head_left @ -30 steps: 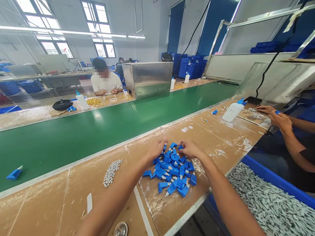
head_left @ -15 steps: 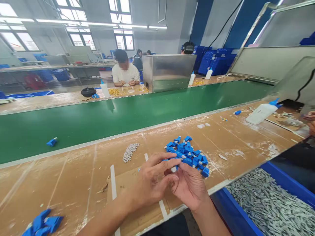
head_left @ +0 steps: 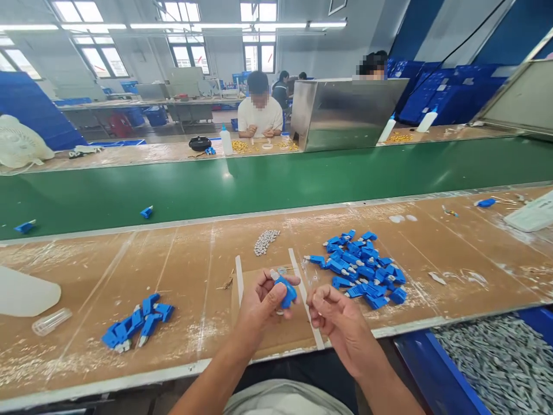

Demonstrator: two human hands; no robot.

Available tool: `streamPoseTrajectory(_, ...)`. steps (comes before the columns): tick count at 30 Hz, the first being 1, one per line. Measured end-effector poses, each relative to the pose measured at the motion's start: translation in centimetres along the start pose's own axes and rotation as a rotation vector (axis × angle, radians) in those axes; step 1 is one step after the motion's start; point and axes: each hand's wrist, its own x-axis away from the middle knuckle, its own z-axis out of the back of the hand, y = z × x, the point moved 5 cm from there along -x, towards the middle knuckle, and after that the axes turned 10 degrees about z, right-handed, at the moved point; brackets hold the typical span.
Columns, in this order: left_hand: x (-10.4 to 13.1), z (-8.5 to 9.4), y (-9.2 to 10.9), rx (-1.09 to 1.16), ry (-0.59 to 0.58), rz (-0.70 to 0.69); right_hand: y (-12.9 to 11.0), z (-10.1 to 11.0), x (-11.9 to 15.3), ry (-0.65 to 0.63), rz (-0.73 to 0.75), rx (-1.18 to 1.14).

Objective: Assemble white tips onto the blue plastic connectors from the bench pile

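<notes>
In the head view my left hand (head_left: 262, 301) is closed on a small blue plastic part (head_left: 284, 290) with a pale tip, held above a cardboard sheet. To its right, my right hand (head_left: 339, 314) is pinched; whatever lies between its fingertips is too small to make out. A heap of similar blue parts (head_left: 367, 268) with whitish ends lies on the table beyond my right hand. A patch of small grey pieces (head_left: 266, 242) lies beyond my left hand. Off to the left sits a smaller group of blue parts (head_left: 137, 323).
A green conveyor belt (head_left: 276, 178) runs across behind the table, carrying two blue parts. At the lower right is a blue bin (head_left: 449, 369) of grey pieces. White bottles (head_left: 26, 291) lie at both sides. A person in a white shirt (head_left: 260, 118) sits opposite.
The view has swung left. My hands, close together before, are now apart, and the blue part shows plainly in my left hand.
</notes>
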Motion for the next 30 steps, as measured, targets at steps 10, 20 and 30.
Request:
streamPoseTrajectory(10,1.6,7.3,-1.8,0.314,0.183,0.092,4.1,-0.4,-2.1,-0.136,0.162,0.631)
streamPoseTrajectory(20,1.6,8.4,-4.3,0.361,0.167,0.199,5.3,-2.3,-3.8,-0.313,0.205,0.710)
streamPoseTrajectory(30,0.9,9.2,-4.8,0.490,0.251,0.212,2.9,-2.4,-2.6,-0.430,0.268,0.810)
